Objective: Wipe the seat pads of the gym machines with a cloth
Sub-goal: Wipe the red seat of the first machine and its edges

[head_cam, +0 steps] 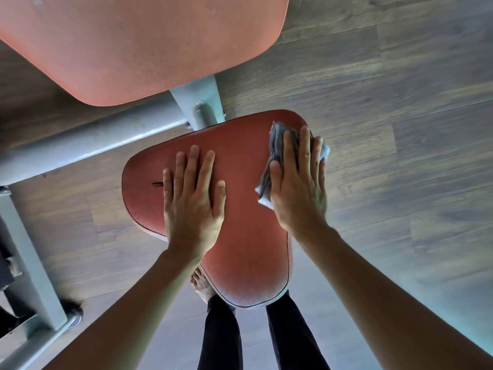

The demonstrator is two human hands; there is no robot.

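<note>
The fingers (pixel 289 145) of the right hand (pixel 298 188) lie nearly straight and close together across a crumpled grey cloth (pixel 276 138), pressing it flat onto the seat pad (pixel 245 161). The thumb runs along the cloth's near edge, and the little finger reaches over the pad's side. The cloth sits on the far right corner of the pad. One bunched end sticks out past the fingertips and a pale corner shows below the thumb.

The left hand (pixel 192 198) rests palm down on the middle of the same pad, well apart from the cloth. Its fingers are straight and a little spread, and they hold nothing. Just left of its little finger there is a short dark mark (pixel 157 184) on the pad's surface.

The seat pad is dark red, wide at the far end and narrow toward the person. Beyond it, up and to the left, is a larger, paler red back pad (pixel 128 44). Grey metal frame (pixel 88 145) tubes run under both pads and down the left side. Below the pad's near tip are a bare foot (pixel 201 285) and black trousers (pixel 221 335). The machine stands on a wood-plank floor (pixel 386 89).
</note>
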